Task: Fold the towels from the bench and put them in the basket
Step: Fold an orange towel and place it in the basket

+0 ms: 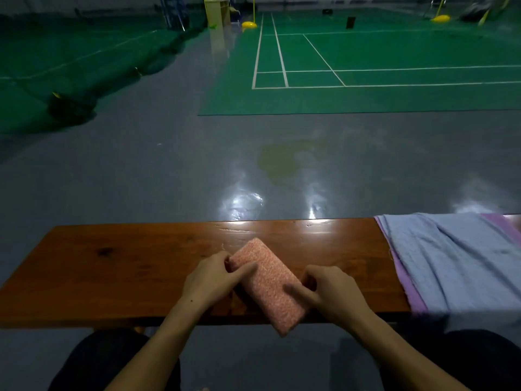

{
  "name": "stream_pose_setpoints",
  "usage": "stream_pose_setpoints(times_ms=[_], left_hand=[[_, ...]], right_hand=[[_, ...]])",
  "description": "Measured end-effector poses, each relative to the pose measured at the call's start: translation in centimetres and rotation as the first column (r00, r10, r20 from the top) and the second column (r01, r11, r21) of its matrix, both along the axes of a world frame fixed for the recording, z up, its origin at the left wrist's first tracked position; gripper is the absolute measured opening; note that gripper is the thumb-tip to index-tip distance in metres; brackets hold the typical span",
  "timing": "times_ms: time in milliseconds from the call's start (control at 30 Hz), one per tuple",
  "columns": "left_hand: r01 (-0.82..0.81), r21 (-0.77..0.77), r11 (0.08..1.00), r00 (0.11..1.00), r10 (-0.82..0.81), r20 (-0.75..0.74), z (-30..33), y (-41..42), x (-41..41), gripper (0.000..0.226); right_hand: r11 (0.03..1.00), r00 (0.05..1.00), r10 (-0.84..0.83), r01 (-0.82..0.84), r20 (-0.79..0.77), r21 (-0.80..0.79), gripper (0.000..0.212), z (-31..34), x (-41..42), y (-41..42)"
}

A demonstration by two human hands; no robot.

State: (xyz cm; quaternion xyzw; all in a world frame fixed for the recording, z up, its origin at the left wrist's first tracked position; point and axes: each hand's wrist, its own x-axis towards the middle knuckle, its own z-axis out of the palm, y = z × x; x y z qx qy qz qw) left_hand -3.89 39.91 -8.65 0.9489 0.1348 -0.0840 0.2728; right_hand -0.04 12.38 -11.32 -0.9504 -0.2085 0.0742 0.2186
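on the desk (118,266) centre: folded pink towel (267,283), long axis diagonal from far-left to near-right, near end overhanging the front edge. left hand (210,277) pinches its far-left edge, right hand (329,292) grips the near-right side, index laid on top. unfolded blue towel (456,258) lies right. basket not in view.

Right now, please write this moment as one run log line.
stage: folding | orange towel: folded, on bench | left hand: grip on it | right hand: grip on it | blue towel: unfolded | basket: unseen
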Motion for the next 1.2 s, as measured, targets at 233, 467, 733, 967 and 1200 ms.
stream_pose_setpoints(times_ms=[233,467,733,967,1200], left_hand=[[-0.111,-0.445,0.888,0.994,0.091,-0.066,1.3,-0.6,0.3,0.048],[-0.014,-0.740,0.672,0.975,0.173,0.139,2.1,-1.1,1.1,0.036],[0.069,-0.779,0.623,0.923,0.256,0.287,3.2,-0.5,1.2,0.039],[0.064,-0.759,0.648,0.819,0.400,0.411,5.9,1.9,-1.2,0.035],[-0.030,-0.790,0.612,0.566,0.662,0.491,7.8,5.7,-8.5,0.035]], right_hand=[[0.994,0.999,0.016,-0.012,-0.040,0.108,0.066,-0.7,0.8,0.4],[0.819,0.932,0.087,0.134,-0.351,0.558,0.088,0.7,1.1,2.2],[0.755,0.906,0.240,0.050,-0.347,0.654,0.038,1.8,1.0,2.8],[0.762,0.978,0.179,-0.069,-0.107,0.645,0.034,3.9,-0.2,5.2],[0.724,0.969,0.176,-0.248,0.175,0.644,0.035,7.7,-3.2,11.5]])
